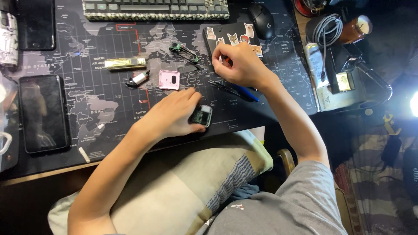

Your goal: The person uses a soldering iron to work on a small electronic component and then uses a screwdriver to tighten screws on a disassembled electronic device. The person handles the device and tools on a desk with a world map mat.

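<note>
Small-device disassembly in hand: left hand (174, 115) pins a small dark rounded-square electronic unit (201, 115) on the bench.
Right hand (241, 64), at 1 o'clock, grip closed on a thin red-handled tool (227, 60); judged next: bring tip accurately onto the unit.

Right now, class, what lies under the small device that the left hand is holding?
Under the small device lies the dark world-map desk mat. The left hand covers the device's left side, so anything beneath that part is hidden.

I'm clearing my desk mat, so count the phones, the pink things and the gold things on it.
Dark rectangular phones: 2
Pink square plastic cover: 1
Gold metal bar: 1
Total: 4
</note>
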